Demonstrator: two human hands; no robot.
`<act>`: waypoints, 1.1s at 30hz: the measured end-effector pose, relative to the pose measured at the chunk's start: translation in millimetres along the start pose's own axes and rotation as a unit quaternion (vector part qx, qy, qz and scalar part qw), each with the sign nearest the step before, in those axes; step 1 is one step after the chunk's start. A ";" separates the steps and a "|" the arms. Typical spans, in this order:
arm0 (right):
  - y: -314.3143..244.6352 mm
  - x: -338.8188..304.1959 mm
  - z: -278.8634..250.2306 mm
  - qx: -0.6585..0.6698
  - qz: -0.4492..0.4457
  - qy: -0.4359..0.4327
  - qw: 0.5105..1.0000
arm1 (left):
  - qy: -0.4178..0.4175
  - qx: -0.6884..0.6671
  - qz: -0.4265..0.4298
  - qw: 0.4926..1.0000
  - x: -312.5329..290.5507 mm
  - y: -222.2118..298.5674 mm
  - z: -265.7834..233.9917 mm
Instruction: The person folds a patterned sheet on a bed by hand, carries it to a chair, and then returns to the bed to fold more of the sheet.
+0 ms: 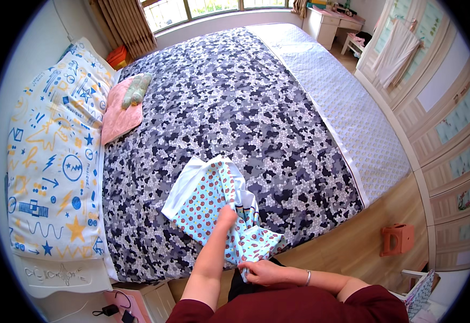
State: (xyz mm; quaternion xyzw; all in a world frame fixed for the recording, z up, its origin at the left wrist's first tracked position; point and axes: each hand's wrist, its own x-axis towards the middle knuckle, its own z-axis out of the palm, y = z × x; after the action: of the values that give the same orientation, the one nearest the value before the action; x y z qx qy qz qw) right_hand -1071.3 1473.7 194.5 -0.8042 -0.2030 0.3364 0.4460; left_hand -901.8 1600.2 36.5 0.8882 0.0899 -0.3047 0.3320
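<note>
A light blue garment [202,199] with a small red print lies rumpled on the near edge of the bed, with white fabric [182,188] showing at its left and top. White cloth with dark stripes shows in its folds at the right. My left hand [226,216] reaches into the middle of the garment, its fingers hidden among the folds. At the bed's near edge, my right hand [263,273] is closed on the garment's lower corner, which hangs over the edge towards me. Its thumb and fingers pinch the cloth.
A dark camouflage-pattern sheet [208,97] covers the bed, with a pale quilted strip [331,97] along the right. A pink pillow [122,110] and a green rolled cloth [137,90] lie near the patterned headboard cover [57,161]. An orange stool [397,239] stands on the floor at the right.
</note>
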 end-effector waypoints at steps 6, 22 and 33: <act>27.9 -18.5 -19.2 0.029 0.137 0.141 0.980 | 0.007 -0.662 -0.007 0.749 1.2 -80.6 -66.7; -147.4 -46.6 -238.2 -0.391 -0.171 0.702 0.570 | 0.008 -0.655 0.579 0.485 -212.6 158.9 -352.4; -187.9 -94.8 -156.9 -0.260 -0.225 0.602 0.721 | 0.104 -0.686 0.521 0.497 -247.1 15.7 -314.4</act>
State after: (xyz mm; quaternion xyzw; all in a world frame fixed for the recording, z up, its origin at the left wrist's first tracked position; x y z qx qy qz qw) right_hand -1028.5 1420.8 448.0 -0.8525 -0.1460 -0.3943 0.3105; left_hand -942.0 1801.5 380.1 0.2920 -0.1750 0.1756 0.9238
